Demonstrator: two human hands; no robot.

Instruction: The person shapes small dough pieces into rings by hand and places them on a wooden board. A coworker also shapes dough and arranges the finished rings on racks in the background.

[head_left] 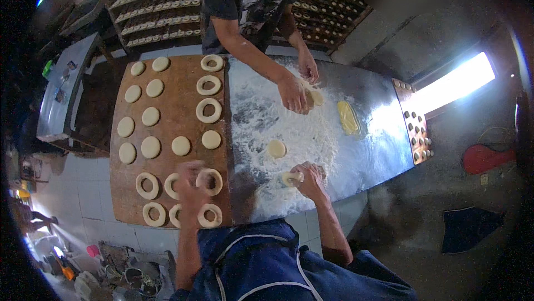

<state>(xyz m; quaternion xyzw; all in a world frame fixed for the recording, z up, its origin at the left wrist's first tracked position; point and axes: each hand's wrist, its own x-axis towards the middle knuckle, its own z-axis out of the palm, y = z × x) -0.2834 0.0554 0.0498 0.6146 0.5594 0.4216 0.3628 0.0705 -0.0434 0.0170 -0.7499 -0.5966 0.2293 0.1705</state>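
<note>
Right of the wooden board (183, 101), we are pinching a dough ring (286, 180) in our right hand (311, 180), where harder squeezing could warp it, while our left hand (193, 191), grip too blurred to read, is hovering over the board's rings (218, 182).

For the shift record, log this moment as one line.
left hand: blurred, over dough rings | right hand: holding dough piece | co-worker's hand: by dough disc

The long grey worktop (384, 140) looks like smooth metal, glossy toward its right end, beneath matt, powdery white flour (308, 140). The flat brown board (181, 95) at the worktop's left looks wooden; its pale round dough discs (150, 147) are smooth, matt. At the worktop's near edge, the dark-blue garment (253, 262) is matt cloth.
</note>
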